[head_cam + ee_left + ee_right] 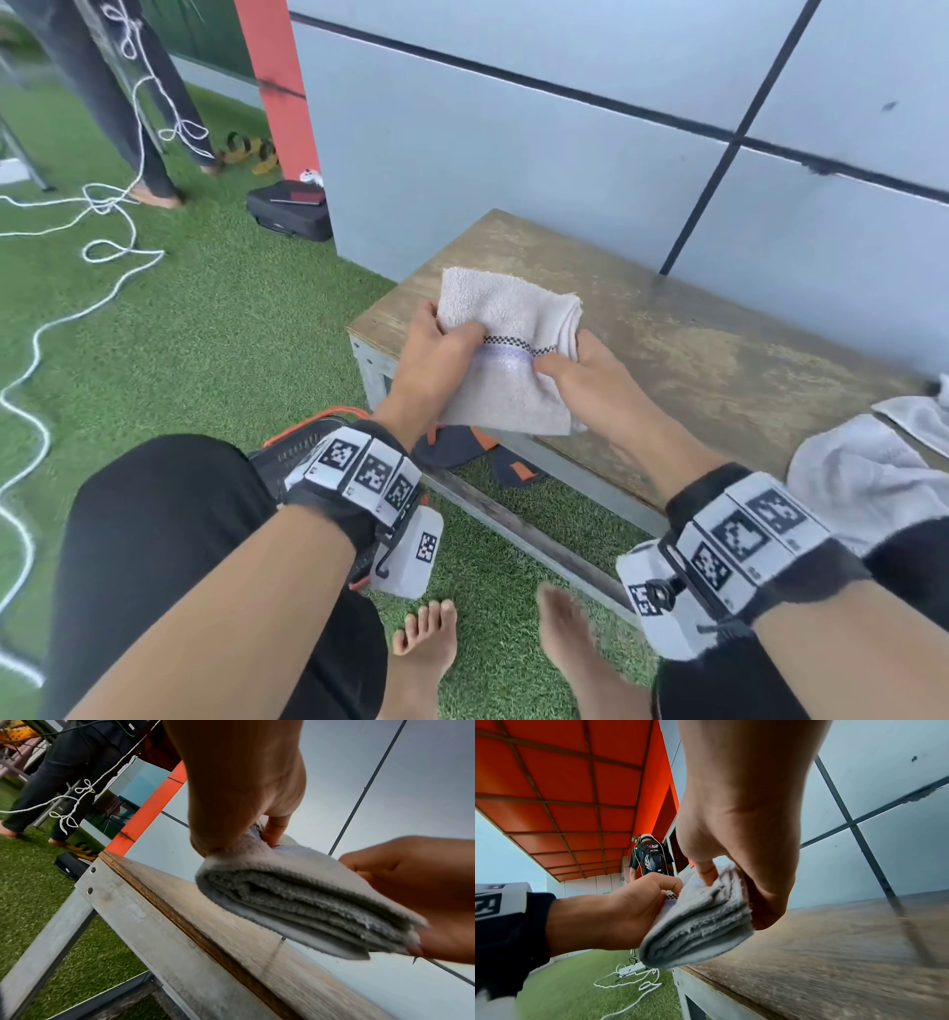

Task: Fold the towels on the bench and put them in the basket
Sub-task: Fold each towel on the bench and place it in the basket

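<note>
I see the wooden table (667, 329) running along the grey wall, with loose towels (862, 473) heaped at its right end. A black basket (303, 447) sits on the grass near its left end. My left hand (436, 344) and right hand (585, 370) both pinch the folded towel (508, 354), lifted just above the table's left end.

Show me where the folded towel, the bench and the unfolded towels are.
folded towel (506, 329): head view, upper face near the checked stripe.
bench (719, 349): head view, bare wooden top.
unfolded towels (862, 473): head view, crumpled middle.
</note>
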The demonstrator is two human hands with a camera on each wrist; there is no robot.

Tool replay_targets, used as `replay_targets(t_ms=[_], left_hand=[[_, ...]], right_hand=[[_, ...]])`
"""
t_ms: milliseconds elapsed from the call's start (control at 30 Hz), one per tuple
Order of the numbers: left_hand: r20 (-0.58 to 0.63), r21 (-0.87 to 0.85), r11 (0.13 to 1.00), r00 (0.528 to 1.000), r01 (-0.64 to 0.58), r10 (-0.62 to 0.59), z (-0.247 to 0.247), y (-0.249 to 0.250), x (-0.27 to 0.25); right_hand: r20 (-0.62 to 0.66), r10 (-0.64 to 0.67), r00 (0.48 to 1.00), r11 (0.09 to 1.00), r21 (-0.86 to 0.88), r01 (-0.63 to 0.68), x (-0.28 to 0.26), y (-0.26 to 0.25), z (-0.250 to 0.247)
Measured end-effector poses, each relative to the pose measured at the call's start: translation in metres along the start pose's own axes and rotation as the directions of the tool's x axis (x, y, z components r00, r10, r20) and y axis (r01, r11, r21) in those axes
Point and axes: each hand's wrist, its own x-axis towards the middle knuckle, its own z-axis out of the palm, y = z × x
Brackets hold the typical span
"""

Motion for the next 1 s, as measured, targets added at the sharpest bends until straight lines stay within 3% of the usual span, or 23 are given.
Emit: replay_targets(t_ms=[233,433,667,767,867,1000], left_hand=[[-0.244,0.118,0.993,0.970,0.013,0.017,-0.049,-0.006,-0.004],[-0.484,0.210,0.953,0.870,0.220,-0.094,-0.127,-0.031,-0.007],[-0.524,0.342,0.812,0.813,0.473,-0.254,-0.173,-0.088,0.004],[-0.483,0.419,0.738,0.818,0.529,-0.312,-0.181,-0.111,0.010],[-0.445,0.474,0.654,0.801,0.590,-0.401,-0.199,-0.134,0.007],[-0.452,0.445,0.588,0.736,0.676,-0.504,-0.228,-0.168,0.005]], right_hand=[[0.022,-0.045,0.999,0.997,0.066,0.043,0.017,-0.024,0.055],[0.238,-0.125,0.963,0.992,0.045,0.118,0.048,-0.037,0.139],[0.394,-0.009,0.919,0.994,-0.096,0.051,0.078,0.002,0.201],[0.400,-0.017,0.917,0.975,-0.197,0.103,0.088,0.012,0.232],[0.424,0.051,0.904,0.967,-0.247,0.061,0.092,0.025,0.260],[0.583,0.090,0.807,0.914,-0.370,0.165,0.104,0.032,0.299]])
